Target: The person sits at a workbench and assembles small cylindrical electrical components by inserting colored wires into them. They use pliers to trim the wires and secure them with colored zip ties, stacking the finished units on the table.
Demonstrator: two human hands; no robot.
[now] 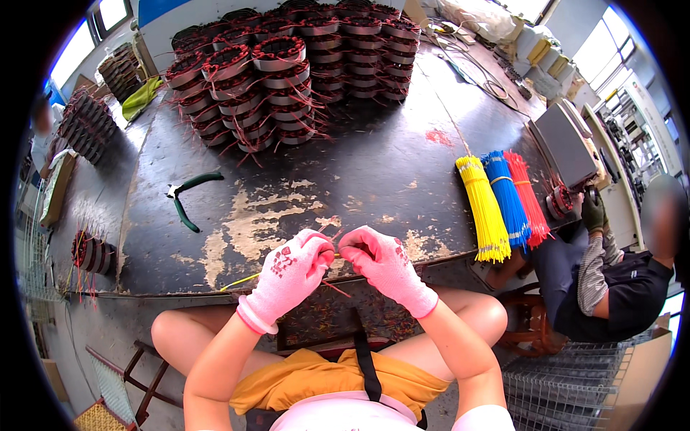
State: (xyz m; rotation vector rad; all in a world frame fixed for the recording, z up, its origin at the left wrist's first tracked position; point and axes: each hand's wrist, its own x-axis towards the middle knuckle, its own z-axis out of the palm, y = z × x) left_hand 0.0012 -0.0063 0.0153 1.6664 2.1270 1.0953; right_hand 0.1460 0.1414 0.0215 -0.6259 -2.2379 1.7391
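Both my hands wear pink-white gloves and meet at the table's near edge, fingertips almost touching. My left hand (291, 271) is closed in a pinch. A yellow wire (241, 281) runs out to its left, and a red wire (336, 289) sticks out below its fingers. My right hand (381, 264) also pinches, close against the left one. The thin wire ends between the fingers are mostly hidden by the gloves. Further off to the left, green-handled pliers (188, 195) lie spread on the table.
Stacks of wound motor stators (251, 93) with red leads stand at the back. At right lie bundles of yellow (481, 208), blue (506, 197) and red wires (528, 197). A co-worker (607, 280) sits at the far right. Another stator (93, 253) rests at the left edge.
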